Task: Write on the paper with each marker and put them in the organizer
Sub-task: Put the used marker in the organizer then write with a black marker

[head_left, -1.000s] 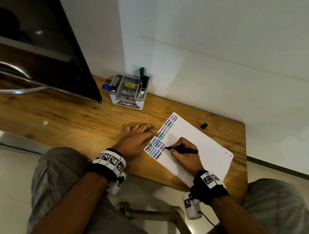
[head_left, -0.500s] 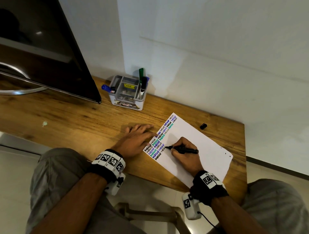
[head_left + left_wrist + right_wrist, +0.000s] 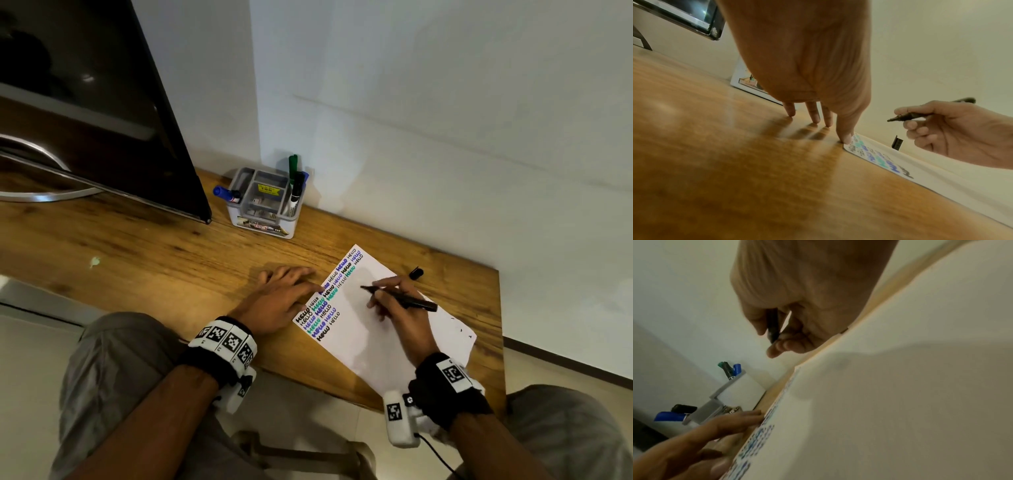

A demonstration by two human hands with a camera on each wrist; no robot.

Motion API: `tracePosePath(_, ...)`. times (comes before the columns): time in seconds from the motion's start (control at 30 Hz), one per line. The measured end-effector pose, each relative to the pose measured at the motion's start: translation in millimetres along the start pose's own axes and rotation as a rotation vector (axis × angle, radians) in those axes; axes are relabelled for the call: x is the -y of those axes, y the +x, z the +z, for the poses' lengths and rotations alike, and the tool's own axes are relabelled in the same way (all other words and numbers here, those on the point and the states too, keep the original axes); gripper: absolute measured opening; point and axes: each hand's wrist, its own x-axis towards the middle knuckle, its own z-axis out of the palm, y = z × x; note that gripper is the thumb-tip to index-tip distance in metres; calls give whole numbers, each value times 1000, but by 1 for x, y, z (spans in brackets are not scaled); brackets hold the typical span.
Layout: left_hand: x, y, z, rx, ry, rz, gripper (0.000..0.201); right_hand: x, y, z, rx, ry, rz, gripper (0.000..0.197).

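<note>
Wooden counter (image 3: 137, 253) carries the paper (image 3: 394, 335). Left hand (image 3: 277, 301) lies flat, pinning its left edge. Right hand (image 3: 397, 308) grips the uncapped black marker (image 3: 404, 299) above the sheet. Next move, by judgement: recap with the cap (image 3: 416, 273), then place it in the far organizer (image 3: 263, 219).

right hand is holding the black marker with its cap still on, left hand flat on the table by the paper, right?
Not quite: the black marker is uncapped. The head view shows its bare tip, and the cap lies on the table beyond the paper. Right hand and left hand are as described.
</note>
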Motion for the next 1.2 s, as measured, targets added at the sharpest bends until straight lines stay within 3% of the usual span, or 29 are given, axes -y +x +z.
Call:
tracePosePath(0.17, 0, 0, 1, 0, -19, 4, 50, 14, 25, -38, -247, -420, -378, 16)
tracePosePath(0.33, 1, -1, 2, -9, -35, 3, 46, -13, 56, -69, -269, -705, -202, 44)
tracePosePath(0.53, 1, -2, 2, -12, -36, 12, 45, -27, 62, -62, -238, -708, -220, 35)
tracePosePath(0.63, 2, -1, 2, -23, -43, 20, 47, -15, 58, -47, -257, -576, -242, 34)
tracePosePath(0.77, -2, 1, -3, -102, -101, 15, 48, 9, 39, -4, 30, -220, -276, 30)
tracePosePath(0.87, -4, 0, -8, -164, -200, 25, 48, 14, 25, 31, 179, -83, -261, 25)
tracePosePath(1.0, -3, -1, -11, -264, -273, 47, 32, 17, 16, 62, 259, -94, -271, 22)
tracePosePath(1.2, 2, 1, -13, -294, -399, -30, 18, 19, 18, 72, 228, -183, -232, 24)
